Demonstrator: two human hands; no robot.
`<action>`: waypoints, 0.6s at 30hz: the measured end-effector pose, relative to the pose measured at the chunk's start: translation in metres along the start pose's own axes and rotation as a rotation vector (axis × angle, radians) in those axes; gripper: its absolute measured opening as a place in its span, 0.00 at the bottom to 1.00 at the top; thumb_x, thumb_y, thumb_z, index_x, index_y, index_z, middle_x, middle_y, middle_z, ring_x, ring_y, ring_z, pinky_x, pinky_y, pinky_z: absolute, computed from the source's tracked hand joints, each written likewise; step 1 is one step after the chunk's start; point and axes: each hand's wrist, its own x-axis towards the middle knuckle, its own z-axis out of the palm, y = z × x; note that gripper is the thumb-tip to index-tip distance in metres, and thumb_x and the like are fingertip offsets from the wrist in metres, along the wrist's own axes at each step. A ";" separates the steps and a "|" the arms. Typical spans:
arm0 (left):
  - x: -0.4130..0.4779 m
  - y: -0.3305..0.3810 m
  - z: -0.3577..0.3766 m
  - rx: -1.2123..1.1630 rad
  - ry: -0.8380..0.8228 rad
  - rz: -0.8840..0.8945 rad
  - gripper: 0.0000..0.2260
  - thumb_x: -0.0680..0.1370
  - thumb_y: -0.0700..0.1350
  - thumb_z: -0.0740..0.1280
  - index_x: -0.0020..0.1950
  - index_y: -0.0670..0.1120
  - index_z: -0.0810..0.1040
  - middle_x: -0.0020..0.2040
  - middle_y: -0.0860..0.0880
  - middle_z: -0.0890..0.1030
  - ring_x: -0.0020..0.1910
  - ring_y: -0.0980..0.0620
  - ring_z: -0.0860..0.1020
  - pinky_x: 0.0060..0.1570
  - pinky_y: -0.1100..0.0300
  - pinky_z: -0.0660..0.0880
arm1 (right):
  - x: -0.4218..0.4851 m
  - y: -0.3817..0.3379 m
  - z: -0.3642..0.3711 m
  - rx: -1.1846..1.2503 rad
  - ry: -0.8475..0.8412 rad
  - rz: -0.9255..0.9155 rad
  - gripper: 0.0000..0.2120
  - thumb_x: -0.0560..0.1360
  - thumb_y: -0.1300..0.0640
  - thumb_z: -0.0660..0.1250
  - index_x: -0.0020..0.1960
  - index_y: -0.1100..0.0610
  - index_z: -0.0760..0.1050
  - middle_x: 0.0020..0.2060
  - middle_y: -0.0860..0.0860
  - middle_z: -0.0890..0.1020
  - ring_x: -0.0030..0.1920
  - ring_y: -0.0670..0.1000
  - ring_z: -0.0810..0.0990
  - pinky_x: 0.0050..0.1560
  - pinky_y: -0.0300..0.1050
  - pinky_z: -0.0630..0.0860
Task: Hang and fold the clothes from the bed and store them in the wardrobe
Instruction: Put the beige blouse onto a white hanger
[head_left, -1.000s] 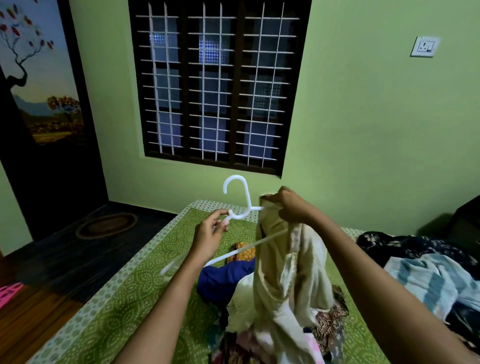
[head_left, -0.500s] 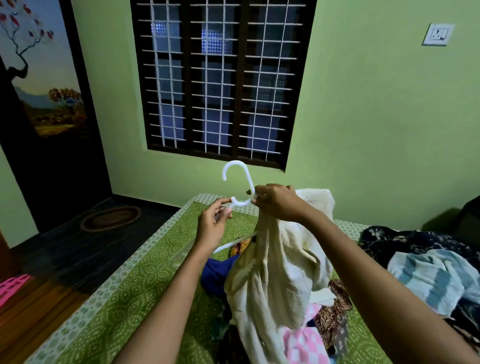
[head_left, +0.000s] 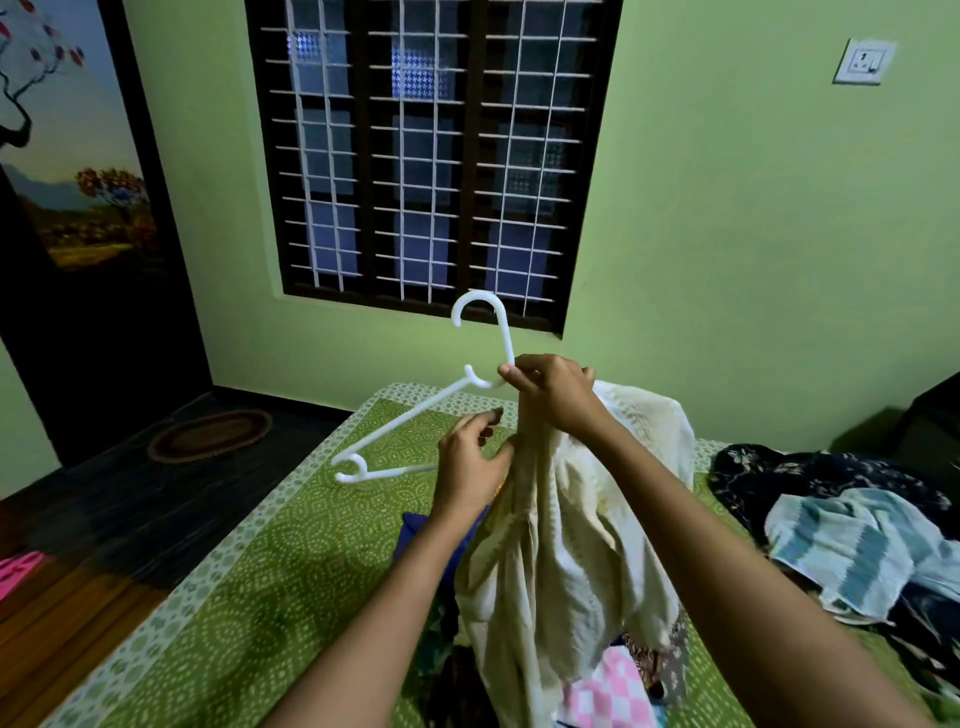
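A white plastic hanger (head_left: 415, 415) is held up over the bed, its hook pointing upward before the window. My right hand (head_left: 550, 395) grips the hanger's neck together with the top of a cream garment (head_left: 571, 545), which hangs down from it to the clothes below. My left hand (head_left: 470, 467) sits lower, its fingers curled on the garment's left edge beside the hanger's bottom bar. The hanger's right shoulder is hidden inside the cloth.
The bed has a green patterned sheet (head_left: 260, 571). A clothes pile lies below the garment, with a blue piece (head_left: 415, 535) and a pink checked piece (head_left: 608, 696). A dark floral cloth (head_left: 810, 478) and a striped blue towel (head_left: 857, 551) lie right. Dark floor with a mat (head_left: 208, 434) lies left.
My left hand let go of the hanger's neck and dropped to the garment's edge. My right hand took over the neck, and the hanger's left arm now shows free of cloth.
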 end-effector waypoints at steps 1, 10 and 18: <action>0.000 0.002 0.005 -0.014 -0.019 -0.019 0.15 0.73 0.39 0.71 0.60 0.42 0.77 0.53 0.49 0.78 0.50 0.54 0.74 0.52 0.60 0.72 | 0.000 -0.002 0.001 0.003 0.001 0.001 0.19 0.79 0.44 0.58 0.50 0.57 0.80 0.29 0.47 0.72 0.40 0.51 0.71 0.46 0.46 0.55; -0.005 0.006 0.008 -0.193 -0.175 -0.145 0.16 0.81 0.49 0.58 0.34 0.47 0.69 0.29 0.51 0.69 0.30 0.55 0.67 0.32 0.58 0.63 | -0.008 0.008 -0.003 0.028 0.084 0.075 0.17 0.79 0.44 0.60 0.52 0.54 0.81 0.26 0.43 0.70 0.41 0.51 0.71 0.45 0.47 0.55; -0.011 -0.030 -0.008 0.594 -0.574 -0.309 0.06 0.74 0.39 0.67 0.37 0.40 0.78 0.37 0.42 0.79 0.39 0.45 0.77 0.41 0.55 0.72 | -0.008 0.017 -0.017 0.076 0.170 0.135 0.15 0.78 0.44 0.61 0.50 0.53 0.81 0.27 0.42 0.69 0.42 0.50 0.69 0.47 0.46 0.55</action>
